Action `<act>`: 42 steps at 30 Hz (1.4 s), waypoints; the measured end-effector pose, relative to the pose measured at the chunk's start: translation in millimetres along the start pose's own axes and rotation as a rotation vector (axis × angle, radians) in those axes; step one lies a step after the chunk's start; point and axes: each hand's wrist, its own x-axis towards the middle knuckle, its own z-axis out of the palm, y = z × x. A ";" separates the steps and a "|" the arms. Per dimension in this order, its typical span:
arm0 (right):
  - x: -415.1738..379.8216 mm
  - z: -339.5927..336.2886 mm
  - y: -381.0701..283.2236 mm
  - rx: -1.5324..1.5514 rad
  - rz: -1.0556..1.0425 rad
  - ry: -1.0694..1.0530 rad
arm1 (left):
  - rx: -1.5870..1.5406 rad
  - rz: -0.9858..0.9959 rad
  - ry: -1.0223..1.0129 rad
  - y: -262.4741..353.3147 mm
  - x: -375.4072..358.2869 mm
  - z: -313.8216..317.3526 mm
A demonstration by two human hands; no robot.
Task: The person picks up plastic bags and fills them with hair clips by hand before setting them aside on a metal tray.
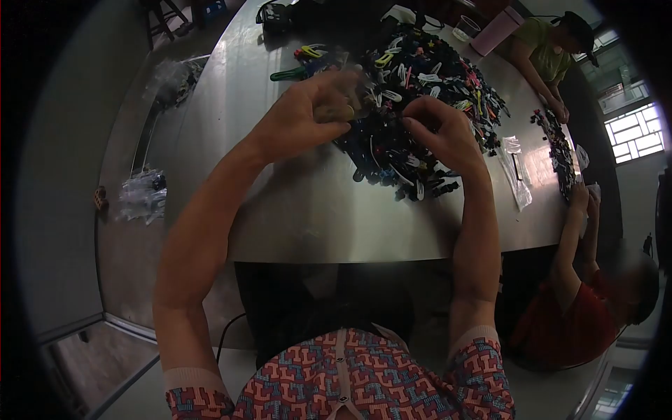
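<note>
A large heap of small hair clips, mostly black with white, yellow, pink and red ones, lies on the metal table under both hands. My left hand hovers over the heap's left side with curled fingers. Its fingertips are blurred, and a hazy see-through patch shows beside them; what they hold cannot be made out. My right hand is over the middle of the heap, thumb and forefinger nearly together. Anything between those tips is too small to name. A green clip sticks out near my left hand.
The metal table has a curved front edge. Clear plastic bags lie right of the heap. Two people sit at the right, their hands by a smaller dark pile. A pink container and a clear cup stand at the back.
</note>
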 end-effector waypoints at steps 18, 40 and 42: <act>0.1 -0.1 -10.0 0.047 -0.069 0.098 | -0.134 -0.085 -0.008 5.0 -1.7 4.3; -6.8 17.3 -84.5 -0.029 -0.159 0.282 | 0.032 0.008 -0.029 0.1 -1.0 10.6; -13.0 10.5 -72.0 0.028 -0.081 0.298 | 0.037 0.080 -0.009 -1.5 -1.0 9.7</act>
